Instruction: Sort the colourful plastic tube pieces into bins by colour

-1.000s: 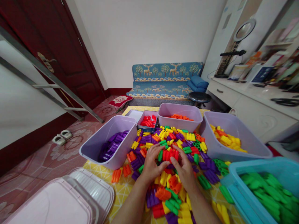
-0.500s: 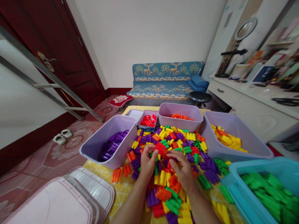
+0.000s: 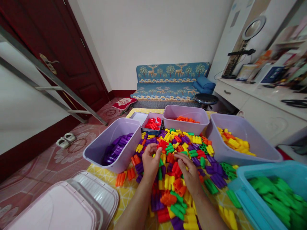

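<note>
My left hand (image 3: 150,163) is closed on a red plastic building block (image 3: 163,144), pinched between thumb and fingers above the pile. My right hand (image 3: 190,172) is over the pile with thumb and fingers apart and no block in its grasp; it is nearest to some red blocks (image 3: 177,170). Beneath both hands, a heap of mixed building blocks in purple, yellow, green, orange and red covers the middle of the yellow patterned tablecloth (image 3: 128,195). An orange block (image 3: 168,198) lies between my forearms.
Around the heap stand a lilac bin (image 3: 134,150) of purple blocks, a small box (image 3: 155,131) of red ones, a lilac bin (image 3: 185,126) of orange, another (image 3: 263,151) of mostly yellow, and a turquoise bin (image 3: 242,191) of green. Stacked lids (image 3: 59,207) lie at front left.
My hands have moved apart: the left now has the red block, shifted slightly left and up, while the right has drawn back a little to the right. The view has moved slightly.
</note>
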Action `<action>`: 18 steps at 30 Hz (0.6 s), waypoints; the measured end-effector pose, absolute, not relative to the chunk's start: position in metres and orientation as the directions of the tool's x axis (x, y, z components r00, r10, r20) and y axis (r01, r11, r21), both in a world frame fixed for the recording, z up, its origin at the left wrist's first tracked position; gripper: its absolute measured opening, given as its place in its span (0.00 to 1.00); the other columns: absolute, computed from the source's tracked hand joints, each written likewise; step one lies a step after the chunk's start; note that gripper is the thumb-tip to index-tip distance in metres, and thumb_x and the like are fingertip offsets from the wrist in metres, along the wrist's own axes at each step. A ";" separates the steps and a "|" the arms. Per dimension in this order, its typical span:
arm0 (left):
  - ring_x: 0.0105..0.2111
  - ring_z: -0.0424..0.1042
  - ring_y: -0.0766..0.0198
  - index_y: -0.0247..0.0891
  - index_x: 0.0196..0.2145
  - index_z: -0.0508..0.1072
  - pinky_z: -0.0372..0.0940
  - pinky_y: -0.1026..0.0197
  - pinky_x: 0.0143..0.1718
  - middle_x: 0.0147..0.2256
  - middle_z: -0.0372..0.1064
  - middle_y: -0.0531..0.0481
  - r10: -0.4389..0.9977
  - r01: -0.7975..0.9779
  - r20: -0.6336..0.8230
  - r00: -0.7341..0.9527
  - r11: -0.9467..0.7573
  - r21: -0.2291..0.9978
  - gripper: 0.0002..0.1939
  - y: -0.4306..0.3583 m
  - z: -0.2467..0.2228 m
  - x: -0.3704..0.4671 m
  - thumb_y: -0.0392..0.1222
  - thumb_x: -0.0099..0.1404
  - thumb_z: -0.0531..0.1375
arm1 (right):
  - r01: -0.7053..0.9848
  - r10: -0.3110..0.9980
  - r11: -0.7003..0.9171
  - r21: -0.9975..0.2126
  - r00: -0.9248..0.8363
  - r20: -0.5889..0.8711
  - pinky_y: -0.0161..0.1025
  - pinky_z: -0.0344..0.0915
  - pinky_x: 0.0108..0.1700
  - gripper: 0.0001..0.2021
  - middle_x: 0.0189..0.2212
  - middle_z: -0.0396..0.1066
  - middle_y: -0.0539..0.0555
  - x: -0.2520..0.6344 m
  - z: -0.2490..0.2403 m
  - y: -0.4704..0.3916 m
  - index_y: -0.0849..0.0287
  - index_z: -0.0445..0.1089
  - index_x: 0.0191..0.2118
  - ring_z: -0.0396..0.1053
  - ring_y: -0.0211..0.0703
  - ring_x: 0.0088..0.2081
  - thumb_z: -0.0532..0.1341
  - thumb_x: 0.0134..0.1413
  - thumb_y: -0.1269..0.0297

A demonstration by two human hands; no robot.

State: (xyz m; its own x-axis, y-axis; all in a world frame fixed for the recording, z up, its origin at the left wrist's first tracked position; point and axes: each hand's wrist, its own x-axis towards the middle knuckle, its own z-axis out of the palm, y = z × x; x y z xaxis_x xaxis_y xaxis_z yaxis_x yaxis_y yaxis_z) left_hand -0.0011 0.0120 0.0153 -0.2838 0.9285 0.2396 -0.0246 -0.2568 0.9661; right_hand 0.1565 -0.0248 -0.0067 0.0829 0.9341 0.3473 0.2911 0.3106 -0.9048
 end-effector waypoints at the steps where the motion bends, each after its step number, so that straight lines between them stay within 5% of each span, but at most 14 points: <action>1: 0.26 0.74 0.64 0.36 0.35 0.68 0.68 0.64 0.30 0.26 0.71 0.52 0.932 -0.089 0.194 -0.306 -0.231 0.969 0.16 0.018 0.018 -0.001 0.49 0.56 0.64 | 0.285 0.936 0.310 -0.907 0.077 0.344 0.52 0.61 0.56 0.15 0.48 0.71 0.57 0.156 -0.007 -0.024 0.53 0.74 0.42 0.66 0.51 0.52 0.54 0.60 0.54; 5: 0.20 0.73 0.64 0.35 0.38 0.66 0.68 0.63 0.25 0.22 0.70 0.55 0.946 -0.319 0.002 -0.324 -0.112 0.941 0.24 0.053 0.024 -0.006 0.52 0.51 0.67 | 0.280 0.936 0.328 -0.902 0.032 0.350 0.52 0.61 0.56 0.14 0.47 0.71 0.56 0.154 -0.006 -0.024 0.52 0.74 0.42 0.66 0.50 0.52 0.55 0.59 0.54; 10: 0.34 0.77 0.59 0.33 0.46 0.67 0.71 0.56 0.39 0.32 0.74 0.45 0.949 -0.385 -0.004 -0.315 -0.124 0.915 0.28 0.090 0.031 -0.010 0.48 0.51 0.68 | 0.266 0.935 0.331 -0.905 0.032 0.352 0.52 0.61 0.56 0.13 0.46 0.72 0.56 0.154 -0.007 -0.024 0.52 0.73 0.43 0.66 0.49 0.52 0.55 0.60 0.55; 14: 0.54 0.67 0.55 0.39 0.54 0.65 0.62 0.53 0.54 0.51 0.69 0.41 0.972 -0.215 0.187 -0.141 -0.215 0.953 0.29 0.083 0.032 -0.010 0.43 0.55 0.65 | 0.285 0.939 0.315 -0.905 0.047 0.341 0.54 0.61 0.56 0.14 0.46 0.72 0.56 0.155 -0.007 -0.024 0.52 0.73 0.43 0.66 0.50 0.51 0.55 0.59 0.54; 18: 0.57 0.63 0.52 0.40 0.56 0.65 0.58 0.48 0.57 0.55 0.65 0.42 0.954 0.137 0.300 0.008 -0.298 0.945 0.28 0.055 0.020 -0.008 0.40 0.58 0.61 | 0.310 0.931 0.326 -0.893 0.060 0.361 0.53 0.60 0.56 0.15 0.49 0.70 0.57 0.155 -0.008 -0.023 0.53 0.72 0.45 0.65 0.51 0.53 0.55 0.59 0.54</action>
